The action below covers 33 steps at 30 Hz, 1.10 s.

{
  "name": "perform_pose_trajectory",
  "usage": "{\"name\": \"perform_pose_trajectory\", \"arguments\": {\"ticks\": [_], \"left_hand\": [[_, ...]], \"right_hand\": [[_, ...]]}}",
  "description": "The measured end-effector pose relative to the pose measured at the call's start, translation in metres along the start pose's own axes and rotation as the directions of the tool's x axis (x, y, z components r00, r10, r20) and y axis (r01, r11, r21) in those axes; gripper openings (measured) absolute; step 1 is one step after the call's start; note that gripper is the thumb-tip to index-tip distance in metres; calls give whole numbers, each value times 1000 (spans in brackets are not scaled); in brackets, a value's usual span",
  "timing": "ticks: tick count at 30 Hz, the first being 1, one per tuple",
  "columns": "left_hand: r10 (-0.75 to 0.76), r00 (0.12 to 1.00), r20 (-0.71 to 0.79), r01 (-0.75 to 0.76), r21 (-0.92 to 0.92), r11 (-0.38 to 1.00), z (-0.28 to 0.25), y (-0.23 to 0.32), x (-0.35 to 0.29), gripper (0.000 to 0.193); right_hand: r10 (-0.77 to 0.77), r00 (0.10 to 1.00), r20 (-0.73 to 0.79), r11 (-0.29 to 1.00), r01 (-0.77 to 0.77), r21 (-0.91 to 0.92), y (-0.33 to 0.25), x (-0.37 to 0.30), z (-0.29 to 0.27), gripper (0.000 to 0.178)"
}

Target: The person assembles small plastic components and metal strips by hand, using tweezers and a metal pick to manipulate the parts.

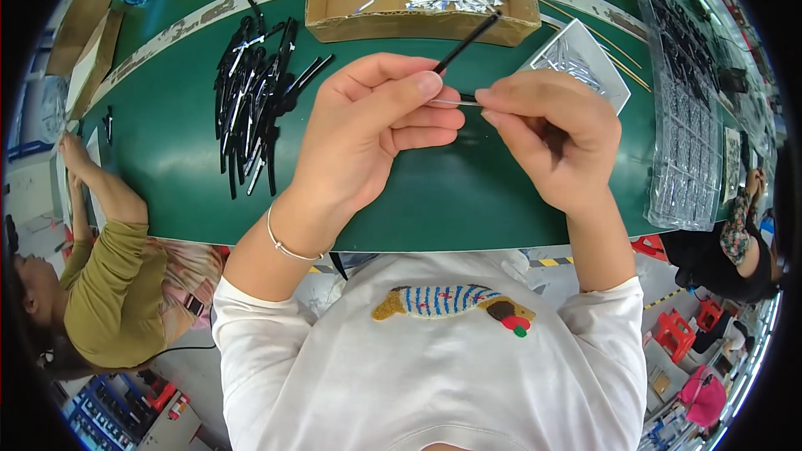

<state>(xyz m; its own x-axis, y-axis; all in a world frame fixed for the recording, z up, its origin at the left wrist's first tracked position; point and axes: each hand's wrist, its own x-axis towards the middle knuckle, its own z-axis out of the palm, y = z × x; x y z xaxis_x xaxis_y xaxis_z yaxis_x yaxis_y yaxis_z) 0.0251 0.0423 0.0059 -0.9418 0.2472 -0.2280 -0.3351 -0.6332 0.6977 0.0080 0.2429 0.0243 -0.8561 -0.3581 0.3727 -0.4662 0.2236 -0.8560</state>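
Observation:
My left hand (pixel 355 117) is closed around a slim black stick-like part (pixel 469 40), pinched between thumb and fingers, its far end pointing up and to the right. Between both hands runs a thin pale strip (pixel 455 103), whose right end my right hand (pixel 568 129) pinches with thumb and forefinger. The strip's left end meets my left fingers; whether it touches the black part is hidden. Left of my hands lies a loose pile of similar black parts (pixel 251 100), some with pale strips showing. A white tray (pixel 614 83) of thin silvery pieces stands just beyond my right hand.
A cardboard box (pixel 401 27) full of white paper-like strips stands at the back of the green table (pixel 468 209). Clear plastic trays (pixel 685 150), with black parts in their far end, line the right side. Co-workers sit at left (pixel 117 301) and right (pixel 718 259).

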Motion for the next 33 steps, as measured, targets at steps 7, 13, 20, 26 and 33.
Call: {"name": "perform_pose_trajectory", "arguments": {"ticks": [7,13,20,26,33], "left_hand": [[65,998,-27,-62,88,994,0,2,0,17],[247,968,-38,-218,348,912,5,-1,-2,16],[501,860,102,-411,721,558,7,-4,-4,16],[583,804,119,-442,776,451,8,-6,-4,16],[681,660,318,-524,844,114,3,-10,-3,17]], "right_hand": [[-324,946,-9,880,298,-370,4,0,9,16],[-235,972,-23,921,214,-327,-2,-5,2,17],[-82,985,-152,976,48,-213,-6,-5,-5,15],[64,991,-116,995,-72,-71,-5,-10,6,13],[360,930,-75,792,-262,551,1,-9,12,8]]}}
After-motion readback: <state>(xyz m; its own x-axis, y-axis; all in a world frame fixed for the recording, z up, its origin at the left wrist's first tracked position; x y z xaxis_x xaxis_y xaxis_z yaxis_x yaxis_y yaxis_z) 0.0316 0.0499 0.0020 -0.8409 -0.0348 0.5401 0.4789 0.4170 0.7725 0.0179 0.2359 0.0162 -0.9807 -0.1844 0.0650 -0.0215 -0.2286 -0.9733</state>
